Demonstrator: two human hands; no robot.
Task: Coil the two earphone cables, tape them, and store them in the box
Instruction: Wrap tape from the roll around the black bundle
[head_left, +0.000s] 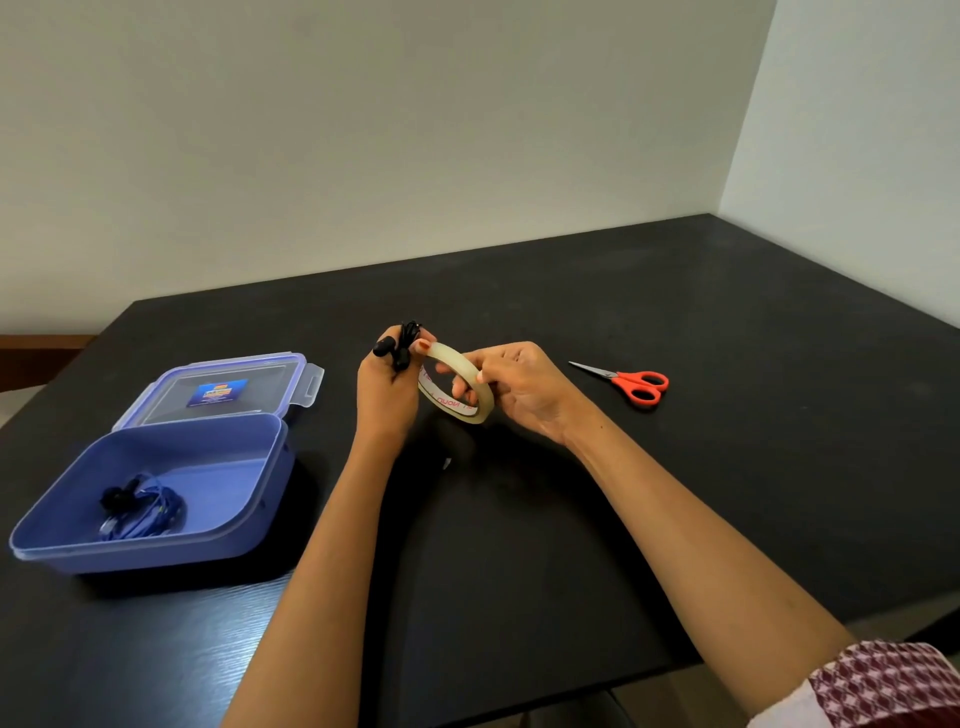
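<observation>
1. Dark wood-grain table (675, 467) set against pale walls (363, 130) that meet in a corner at the far right.
2. Left hand (387, 395), raised above the table's middle, fingers curled round a bundled black earphone cable (405, 343). The bundle projects above the fist, and the thumb tip touches the upper edge of the tape roll (460, 364).
3. Right hand (524, 389), just beside the left, grasps the translucent tape roll. The thumb lies on the outer band and the fingers pass through the ring. The roll is tilted, with its open centre facing the camera. Whether a strip has been drawn from it cannot be told.
4. Blue plastic box (156, 551), open, standing on the table to the left of the hands. A coiled blue earphone cable (148, 512) with dark earpieces lies inside, toward the near left corner.
5. Clear-panelled lid (171, 400) with a blue rim and a small label, lying behind the box and touching its far edge.
6. Red-handled scissors (628, 382), blades together, lying flat on the table to the right of the right hand and well apart from the box.
7. Patterned maroon-and-white sleeve (883, 680) on the right upper arm, at the lower right edge of the head view.
</observation>
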